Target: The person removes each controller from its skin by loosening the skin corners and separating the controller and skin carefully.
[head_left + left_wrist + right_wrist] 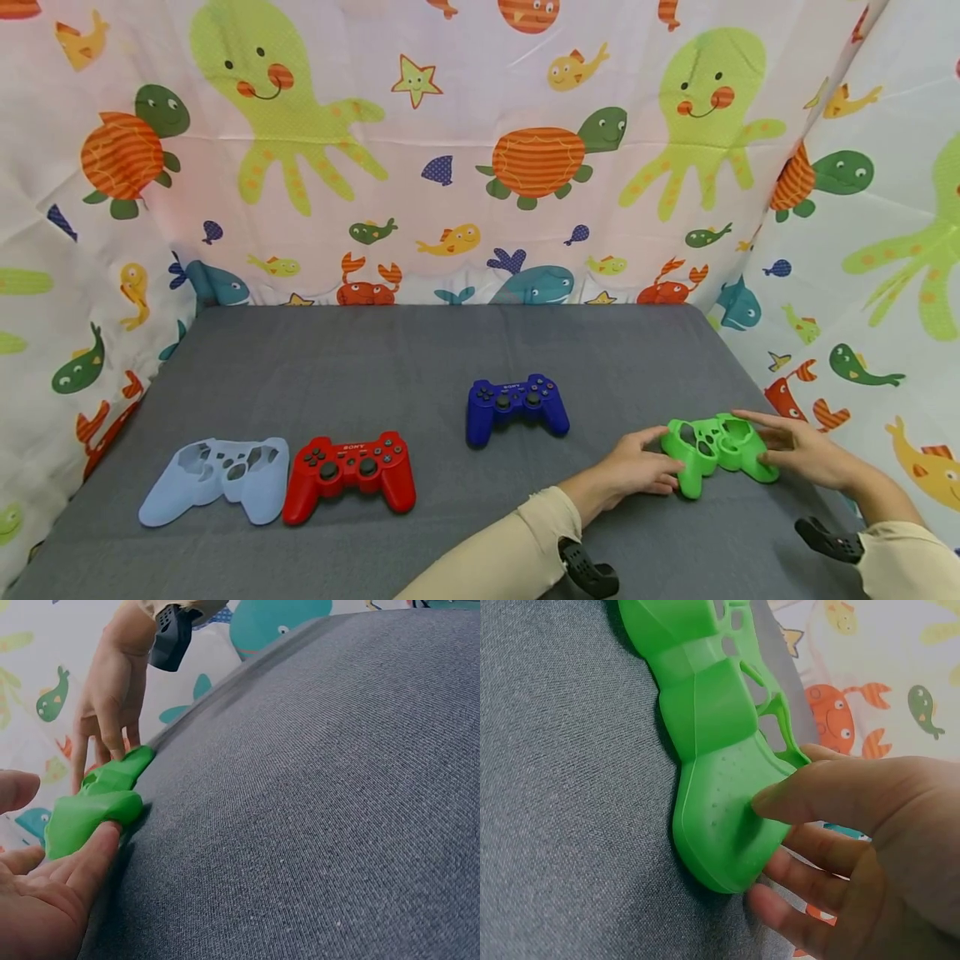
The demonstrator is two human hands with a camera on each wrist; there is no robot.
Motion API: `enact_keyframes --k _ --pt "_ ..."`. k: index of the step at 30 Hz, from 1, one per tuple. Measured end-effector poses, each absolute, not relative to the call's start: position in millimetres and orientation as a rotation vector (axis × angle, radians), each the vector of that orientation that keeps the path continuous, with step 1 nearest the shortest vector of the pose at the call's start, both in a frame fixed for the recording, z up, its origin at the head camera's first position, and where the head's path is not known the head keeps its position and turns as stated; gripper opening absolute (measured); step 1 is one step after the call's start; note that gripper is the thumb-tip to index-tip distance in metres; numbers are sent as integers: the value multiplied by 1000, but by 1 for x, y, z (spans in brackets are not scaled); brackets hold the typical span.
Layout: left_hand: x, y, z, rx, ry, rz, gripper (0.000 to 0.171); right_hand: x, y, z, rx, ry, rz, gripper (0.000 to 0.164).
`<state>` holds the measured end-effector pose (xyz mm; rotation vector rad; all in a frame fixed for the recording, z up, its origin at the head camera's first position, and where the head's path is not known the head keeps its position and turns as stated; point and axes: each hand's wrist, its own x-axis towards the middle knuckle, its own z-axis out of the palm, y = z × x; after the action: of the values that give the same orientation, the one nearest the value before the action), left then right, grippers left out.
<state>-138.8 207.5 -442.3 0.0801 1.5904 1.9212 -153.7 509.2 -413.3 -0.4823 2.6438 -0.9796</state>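
A green silicone game controller cover [720, 450] lies at the right of the grey table, its cut-out openings showing and no controller seen inside. My left hand [626, 468] has its fingers around the cover's left side, one fingertip against the handle. At the opposite end, my right hand [806, 450] pinches the right handle. In the right wrist view its thumb [784, 801] presses a dent into the cover while the other fingers sit at the edge. The blue controller [517, 407] is to the left of and beyond my left hand.
At the table's left, a pale blue controller cover [217, 479] lies beside a red controller [351, 475], almost touching it. A curtain [450, 108] printed with sea animals rises along the back and both sides of the grey tabletop [360, 358].
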Motion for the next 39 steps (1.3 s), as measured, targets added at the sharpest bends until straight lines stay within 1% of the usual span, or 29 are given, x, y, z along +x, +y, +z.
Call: enact_keyframes --k 6,12,20,27,39 --pt "-137 204 -442 75 1662 1890 54 -154 505 -411 -374 2711 -853 54" --pt "-138 196 -441 84 1701 1894 48 -153 497 -406 -242 2771 -777 54" --pt "-140 180 -434 92 1796 1874 34 -155 485 -395 -288 2933 -700 46" --pt "-141 157 -433 211 1806 1833 36 -154 469 -383 -344 3032 -727 41" --pt "-140 130 -422 327 1872 1783 35 -155 433 -368 -463 3038 -767 40"
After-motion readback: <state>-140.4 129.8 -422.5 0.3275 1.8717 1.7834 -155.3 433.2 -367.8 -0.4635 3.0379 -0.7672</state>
